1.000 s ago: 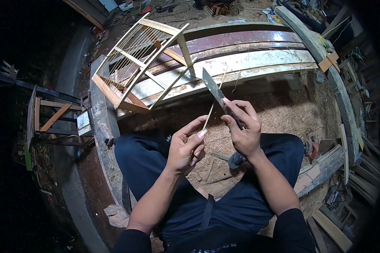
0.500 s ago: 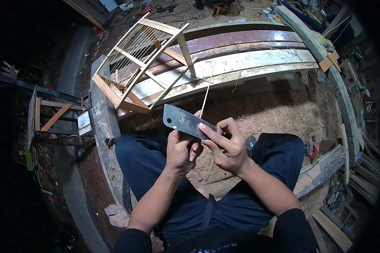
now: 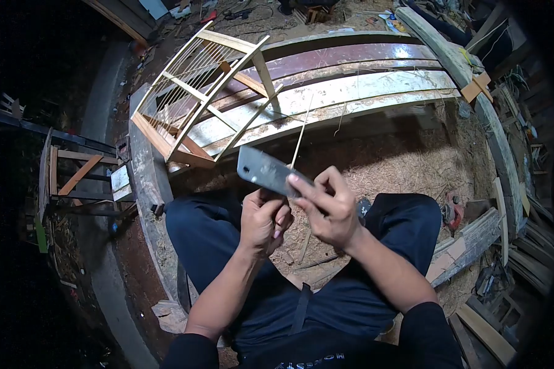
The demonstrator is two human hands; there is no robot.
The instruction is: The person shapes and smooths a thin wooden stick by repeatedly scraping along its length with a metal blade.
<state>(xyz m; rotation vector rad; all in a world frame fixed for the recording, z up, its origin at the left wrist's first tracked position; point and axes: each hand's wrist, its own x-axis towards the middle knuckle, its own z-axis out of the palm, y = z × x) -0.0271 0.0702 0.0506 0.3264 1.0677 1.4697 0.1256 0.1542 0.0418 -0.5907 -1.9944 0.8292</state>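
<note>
A flat grey metal blade (image 3: 263, 171), with a round hole near its left end, slants in front of me, slightly blurred. My right hand (image 3: 333, 212) is closed on its right end, the index fingertip lying on its face. Just below the blade, my left hand (image 3: 260, 222) is curled closed. A thin wooden stick (image 3: 300, 138) rises from behind the blade and points away from me. Its lower end is hidden behind the blade and fingers, where my left hand appears to grip it.
A slatted wooden frame with thin rods (image 3: 204, 98) leans over long boards (image 3: 351, 89) ahead. Weathered beams stand left (image 3: 151, 160) and right (image 3: 501, 141). Shavings (image 3: 406, 163) cover the ground around my knees. A red tool (image 3: 454, 212) lies beyond my right knee.
The blade has tilted and blurs with motion. My left fingers have drawn down below it; the fingertip that showed above its edge is gone from sight. The view has shifted slightly.
</note>
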